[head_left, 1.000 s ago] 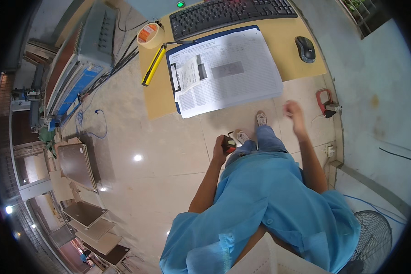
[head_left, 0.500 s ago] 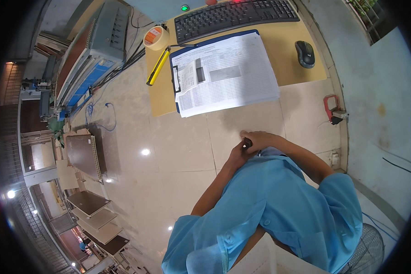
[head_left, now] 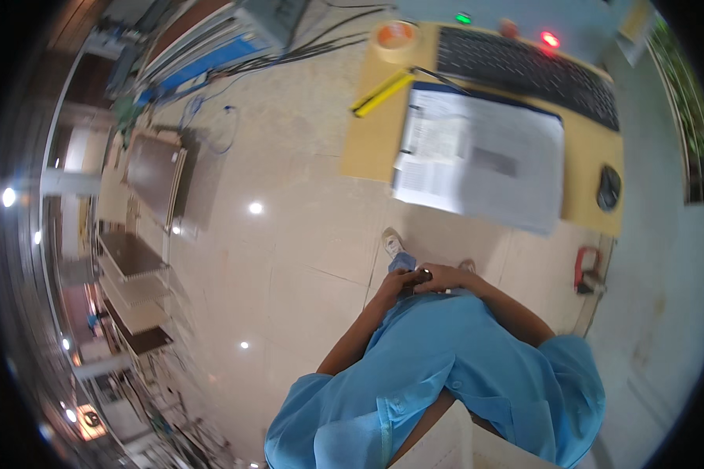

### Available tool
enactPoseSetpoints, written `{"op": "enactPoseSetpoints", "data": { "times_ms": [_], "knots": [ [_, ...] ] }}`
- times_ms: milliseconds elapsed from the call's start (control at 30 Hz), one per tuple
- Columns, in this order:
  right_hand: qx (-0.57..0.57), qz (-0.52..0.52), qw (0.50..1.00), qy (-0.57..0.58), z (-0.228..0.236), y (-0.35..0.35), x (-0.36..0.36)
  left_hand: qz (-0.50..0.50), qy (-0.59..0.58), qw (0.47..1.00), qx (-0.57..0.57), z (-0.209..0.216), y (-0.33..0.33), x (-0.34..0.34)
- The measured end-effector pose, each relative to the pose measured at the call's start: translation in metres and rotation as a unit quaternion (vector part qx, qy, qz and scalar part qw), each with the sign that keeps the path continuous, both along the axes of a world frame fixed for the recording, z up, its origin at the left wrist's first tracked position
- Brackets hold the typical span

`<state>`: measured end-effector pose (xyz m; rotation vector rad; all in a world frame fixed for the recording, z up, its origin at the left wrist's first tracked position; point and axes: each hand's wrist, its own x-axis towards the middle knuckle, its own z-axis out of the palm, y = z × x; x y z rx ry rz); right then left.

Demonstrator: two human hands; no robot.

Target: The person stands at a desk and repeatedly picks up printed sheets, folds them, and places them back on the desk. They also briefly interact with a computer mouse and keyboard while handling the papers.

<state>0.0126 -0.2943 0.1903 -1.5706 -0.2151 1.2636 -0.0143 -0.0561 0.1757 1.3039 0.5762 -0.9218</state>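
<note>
My left hand (head_left: 397, 283) and my right hand (head_left: 443, 277) meet in front of my waist, fingers curled. Between them sits a small dark object (head_left: 422, 276) with a bright glint; its kind is too small and covered to make out. Both hands close on it. Beyond them, a clipboard (head_left: 414, 98) with a stack of printed sheets (head_left: 516, 133) lies on a yellow-tan desk (head_left: 368, 148). A yellow cutter knife (head_left: 382, 92) rests left of the clipboard.
A tape roll (head_left: 395, 39), a black keyboard (head_left: 524, 74) and a mouse (head_left: 608, 187) are on the desk. A red-handled tool (head_left: 587, 270) stands by the right wall. Stacked boards (head_left: 155, 176) and a grey-blue machine (head_left: 211, 59) stand at the left.
The view has turned, so the desk appears farther right and tilted. My shoes have come into sight. My hands stay together at my waist around the small dark object.
</note>
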Motion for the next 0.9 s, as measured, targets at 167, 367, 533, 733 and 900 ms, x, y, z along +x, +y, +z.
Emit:
{"op": "enactPoseSetpoints", "data": {
  "times_ms": [167, 367, 533, 733, 900],
  "knots": [
    [0.04, 0.089, 0.995, -0.036, -0.016, 0.051, 0.077, 0.229, -0.105, 0.966, -0.05, -0.018, 0.167, 0.078],
    [0.055, 0.052, 0.997, 0.033, 0.001, 0.129, 0.177, 0.447, -0.203, 0.871, -0.001, 0.031, 0.401, 0.208],
    [0.034, -0.057, 0.997, -0.035, 0.011, 0.202, 0.238, 0.337, -0.243, 0.909, -0.045, 0.064, 0.423, 0.371],
    [0.025, -0.262, 0.964, -0.046, 0.033, 0.206, 0.291, 0.276, -0.267, 0.923, -0.035, 0.077, 0.286, 0.541],
    [-0.032, -0.349, 0.934, -0.07, 0.025, 0.2, 0.337, 0.166, -0.308, 0.925, -0.148, 0.076, 0.239, 0.618]
  ]
}}
